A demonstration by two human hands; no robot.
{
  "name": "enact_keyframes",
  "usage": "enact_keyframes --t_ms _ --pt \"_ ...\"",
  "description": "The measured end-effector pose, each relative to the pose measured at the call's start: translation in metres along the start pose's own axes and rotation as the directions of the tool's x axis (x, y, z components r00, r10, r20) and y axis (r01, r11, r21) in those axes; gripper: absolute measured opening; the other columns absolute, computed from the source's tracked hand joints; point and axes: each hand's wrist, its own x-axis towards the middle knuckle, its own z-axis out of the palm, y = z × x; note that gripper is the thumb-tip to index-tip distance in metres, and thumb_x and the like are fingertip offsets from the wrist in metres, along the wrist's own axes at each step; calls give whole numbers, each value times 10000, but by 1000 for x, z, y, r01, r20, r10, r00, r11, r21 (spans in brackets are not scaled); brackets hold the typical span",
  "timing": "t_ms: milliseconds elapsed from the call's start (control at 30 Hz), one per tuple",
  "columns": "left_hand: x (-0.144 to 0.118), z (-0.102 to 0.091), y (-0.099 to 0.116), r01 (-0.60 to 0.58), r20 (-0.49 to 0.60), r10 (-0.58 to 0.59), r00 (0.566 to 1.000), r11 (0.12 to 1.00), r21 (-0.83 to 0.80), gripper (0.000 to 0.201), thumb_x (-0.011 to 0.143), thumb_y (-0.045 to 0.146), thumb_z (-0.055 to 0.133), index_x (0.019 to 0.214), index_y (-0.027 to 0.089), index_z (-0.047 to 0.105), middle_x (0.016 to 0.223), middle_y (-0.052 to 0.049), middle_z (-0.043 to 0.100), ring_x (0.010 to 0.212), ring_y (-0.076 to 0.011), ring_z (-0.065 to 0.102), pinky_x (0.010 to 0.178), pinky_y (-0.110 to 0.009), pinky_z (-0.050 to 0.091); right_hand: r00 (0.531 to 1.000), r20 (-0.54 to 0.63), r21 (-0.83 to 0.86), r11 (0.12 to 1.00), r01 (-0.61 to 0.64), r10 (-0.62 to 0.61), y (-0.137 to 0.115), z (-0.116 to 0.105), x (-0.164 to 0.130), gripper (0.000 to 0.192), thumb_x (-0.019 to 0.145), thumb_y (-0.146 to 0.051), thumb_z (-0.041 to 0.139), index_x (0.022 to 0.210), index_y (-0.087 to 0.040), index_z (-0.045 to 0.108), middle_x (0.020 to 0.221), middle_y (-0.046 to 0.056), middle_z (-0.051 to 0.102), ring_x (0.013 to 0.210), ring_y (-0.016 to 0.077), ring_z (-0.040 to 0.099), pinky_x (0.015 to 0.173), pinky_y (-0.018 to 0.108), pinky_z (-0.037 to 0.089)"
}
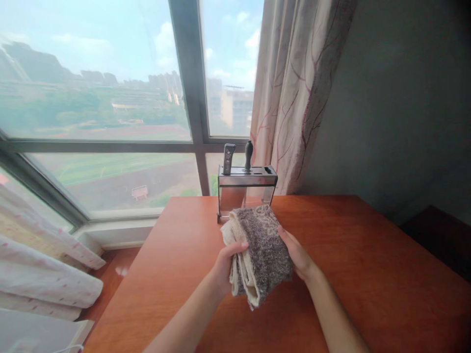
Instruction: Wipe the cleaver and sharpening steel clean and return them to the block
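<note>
A folded grey-brown towel (265,245) with cream layered edges is held above the table, between both hands. My left hand (225,264) grips its left side, thumb on top of the folds and the other fingers hidden beneath. On the right side, my right hand (296,252) clasps the towel with the thumb along its upper edge; its fingers are hidden behind the cloth. Just beyond the towel stands a knife block (247,180) with clear sides, holding a grey-handled tool (228,158) and a black-handled one (248,155).
The reddish-brown wooden table (176,294) spreads out under my arms. Behind it are a large window (110,146) and a patterned curtain (285,93). More curtain fabric (47,274) hangs at the lower left. A dark wall (397,113) rises on the right.
</note>
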Motion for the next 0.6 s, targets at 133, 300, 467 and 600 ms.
enact_keyframes --t_ms 133,300,467,600 --pt "6 -3 -4 33 -8 -32 999 998 49 424 700 206 614 1086 29 615 777 -148 738 723 -292 705 716 -375 542 999 -22 42 998 -45 46 12 0 -2 453 793 -516 622 1118 -202 641 1010 65 718 928 255 654 834 370 485" --pt "12 0 -8 -104 -36 107 994 991 83 494 722 237 666 1186 99 568 962 -147 726 816 -298 699 801 -404 523 989 -120 -58 995 82 -89 14 -8 0 431 776 -455 656 1119 -194 635 1054 56 705 955 253 638 843 348 472" --pt "14 4 -8 -298 -16 307 952 934 197 576 715 266 736 1245 179 527 1047 -118 704 962 -293 661 888 -398 479 974 -172 -70 988 138 -148 13 -9 -2 402 785 -405 645 1129 -199 619 1114 62 683 1048 268 607 891 376 461" --pt "17 5 -7 -409 -13 431 902 864 295 679 626 182 794 1248 203 521 1072 -93 693 1021 -276 628 919 -363 453 969 -200 -35 989 141 -146 11 -8 -4 426 763 -384 660 1150 -212 608 1165 56 662 1108 271 582 924 385 455"
